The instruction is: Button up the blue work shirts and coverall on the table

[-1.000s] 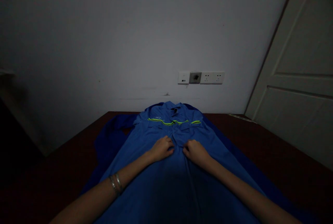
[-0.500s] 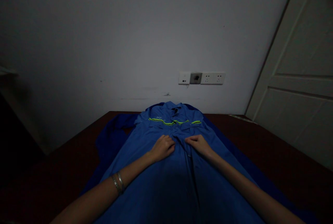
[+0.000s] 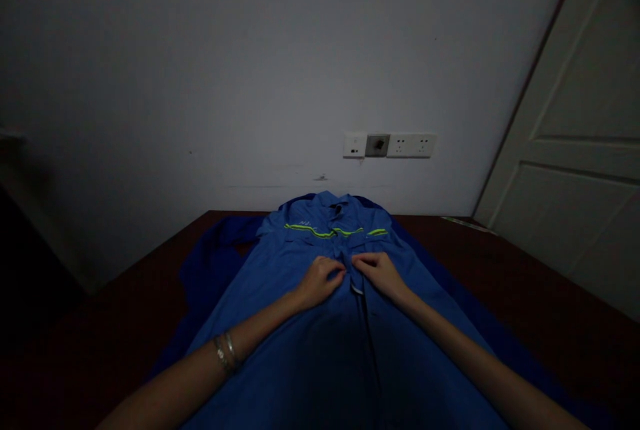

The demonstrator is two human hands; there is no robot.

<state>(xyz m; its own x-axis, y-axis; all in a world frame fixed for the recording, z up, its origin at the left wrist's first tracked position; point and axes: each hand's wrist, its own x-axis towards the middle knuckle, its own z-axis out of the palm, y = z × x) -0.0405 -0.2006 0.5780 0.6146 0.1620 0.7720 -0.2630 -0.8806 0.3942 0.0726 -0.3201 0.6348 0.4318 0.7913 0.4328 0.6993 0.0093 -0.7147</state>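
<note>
A blue work jacket (image 3: 300,343) lies front side up, collar away from me, with yellow-green stripes across the chest and darker blue sleeves. Its upper front is joined, while lower down a dark gap runs between the two front edges. My left hand (image 3: 321,280) pinches the left front edge below the stripes. Just across the gap, my right hand (image 3: 381,275) pinches the cloth of the other front edge. The fingertips of both hands are close together, and cloth bunches up between them. A small pale strip shows on the edge just below. Any button between the fingers is hidden.
The jacket lies on a dark red-brown table (image 3: 480,257) against a pale wall (image 3: 250,70). Sockets and a switch (image 3: 390,145) are set in the wall. A white panelled door (image 3: 575,170) stands at the right. The light is dim.
Both hands have shifted slightly, and the fingertips have come closer together. The cloth between them is lifted more, and a pale strip now shows on the edge. The view has tilted a little.
</note>
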